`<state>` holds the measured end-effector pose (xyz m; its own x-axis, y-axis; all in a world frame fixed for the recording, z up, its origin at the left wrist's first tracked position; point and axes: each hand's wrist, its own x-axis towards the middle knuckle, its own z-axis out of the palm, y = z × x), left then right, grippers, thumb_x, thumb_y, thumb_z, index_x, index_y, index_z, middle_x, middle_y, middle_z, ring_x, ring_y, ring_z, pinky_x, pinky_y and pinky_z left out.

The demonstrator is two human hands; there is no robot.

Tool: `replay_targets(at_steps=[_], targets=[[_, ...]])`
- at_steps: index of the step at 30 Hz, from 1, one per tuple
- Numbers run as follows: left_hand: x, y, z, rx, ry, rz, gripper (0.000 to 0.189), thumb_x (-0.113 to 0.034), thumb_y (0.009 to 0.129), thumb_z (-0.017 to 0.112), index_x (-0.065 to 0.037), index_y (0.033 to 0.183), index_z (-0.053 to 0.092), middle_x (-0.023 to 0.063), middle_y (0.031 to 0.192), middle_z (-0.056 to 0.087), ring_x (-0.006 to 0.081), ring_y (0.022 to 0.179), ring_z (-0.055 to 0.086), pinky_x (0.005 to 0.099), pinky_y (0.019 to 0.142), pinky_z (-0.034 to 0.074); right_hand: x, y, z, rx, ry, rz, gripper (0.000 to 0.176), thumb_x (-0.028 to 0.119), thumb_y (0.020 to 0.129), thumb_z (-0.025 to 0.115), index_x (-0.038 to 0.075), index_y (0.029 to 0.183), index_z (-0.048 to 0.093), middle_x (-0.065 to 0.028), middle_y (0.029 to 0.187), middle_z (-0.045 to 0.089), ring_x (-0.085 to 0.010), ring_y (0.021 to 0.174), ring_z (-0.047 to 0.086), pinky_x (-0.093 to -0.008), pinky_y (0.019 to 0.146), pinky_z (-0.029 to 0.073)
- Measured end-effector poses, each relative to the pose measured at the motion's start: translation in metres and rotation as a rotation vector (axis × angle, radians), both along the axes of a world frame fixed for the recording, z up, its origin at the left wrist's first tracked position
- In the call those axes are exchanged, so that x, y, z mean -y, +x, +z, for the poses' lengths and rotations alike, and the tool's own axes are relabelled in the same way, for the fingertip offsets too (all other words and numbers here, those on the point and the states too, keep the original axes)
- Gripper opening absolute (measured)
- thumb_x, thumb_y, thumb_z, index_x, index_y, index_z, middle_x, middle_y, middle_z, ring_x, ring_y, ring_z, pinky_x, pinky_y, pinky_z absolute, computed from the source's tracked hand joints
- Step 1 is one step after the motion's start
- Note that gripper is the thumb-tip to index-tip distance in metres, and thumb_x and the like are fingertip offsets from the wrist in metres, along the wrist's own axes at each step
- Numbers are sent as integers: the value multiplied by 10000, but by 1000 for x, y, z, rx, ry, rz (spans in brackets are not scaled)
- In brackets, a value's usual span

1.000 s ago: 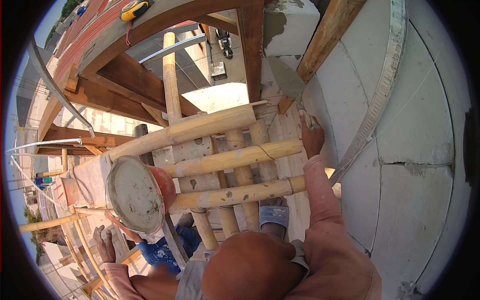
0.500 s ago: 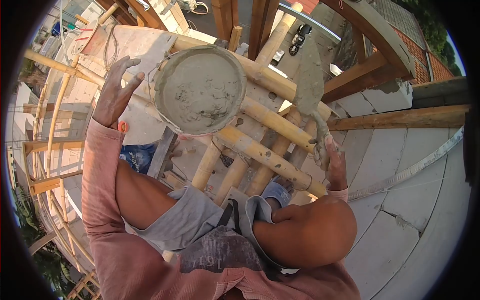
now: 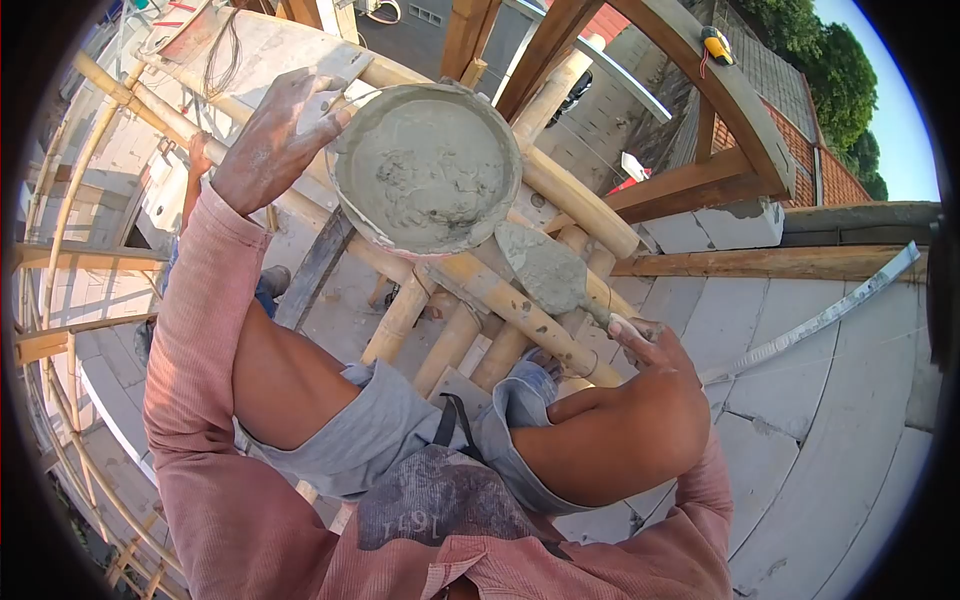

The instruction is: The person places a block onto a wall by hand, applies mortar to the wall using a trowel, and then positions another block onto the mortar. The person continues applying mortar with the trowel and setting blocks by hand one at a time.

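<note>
A round bucket [image 3: 345, 215] of wet grey mortar [image 3: 430, 165] rests on the bamboo poles in front of me. My left hand [image 3: 275, 140] is at the bucket's left rim, thumb and fingers spread with a gap between them, fingertips right by the rim and its wire handle. In my right hand [image 3: 650, 345], above my bent knee, is a trowel [image 3: 545, 270]. Its handle lies in my closed fingers, and its mortar-coated blade points up and left, the tip beside the bucket's lower right rim.
Thick bamboo poles [image 3: 500, 295] cross below the bucket. Pale blocks [image 3: 780, 340] form a surface at right, with a metal strip [image 3: 820, 310] over it. A timber frame [image 3: 690, 180] carries a yellow tape measure [image 3: 716, 45]. Another person's arm [image 3: 195, 175] shows below at left.
The trowel has swung down and left from upright to beside the bucket. My left hand has come nearer the rim. The view has shifted, and the other person's arm has appeared at left.
</note>
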<state>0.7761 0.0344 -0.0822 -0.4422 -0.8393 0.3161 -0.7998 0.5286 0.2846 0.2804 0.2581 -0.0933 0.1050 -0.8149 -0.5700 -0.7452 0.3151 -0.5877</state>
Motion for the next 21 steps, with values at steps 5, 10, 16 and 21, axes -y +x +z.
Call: replay_targets(at_steps=[5,10,16,21], targets=[[8,-12,2,-127,181,102,631,-514,983,602,-43,1396,529,207,1457,466,364,1380,439,438,1167,343,-23,-20,21,-481,-500,110,560,173,817,797,116,1342,612,-140,1094,672,-360,897,655,-451,792,503],[20,-20,-5,-172,110,-22,578,-459,1007,591,-43,1402,519,201,1447,469,359,1360,454,431,1162,357,27,-9,69,-858,-1012,338,587,125,779,773,135,1345,616,-71,1142,640,-306,1049,575,-423,907,440],[17,-27,2,-173,61,-15,584,-462,1001,586,-19,1378,530,210,1423,484,364,1324,487,424,1129,394,120,18,119,-991,-1038,634,498,79,799,731,159,1281,637,-34,1173,643,-256,1050,580,-447,989,407],[15,-24,4,-141,58,43,638,-499,1012,566,-21,1429,494,229,1470,436,378,1362,452,425,1152,377,167,39,148,-1111,-1098,865,481,47,844,700,211,1292,644,5,1177,659,-203,1086,580,-444,1041,402]])
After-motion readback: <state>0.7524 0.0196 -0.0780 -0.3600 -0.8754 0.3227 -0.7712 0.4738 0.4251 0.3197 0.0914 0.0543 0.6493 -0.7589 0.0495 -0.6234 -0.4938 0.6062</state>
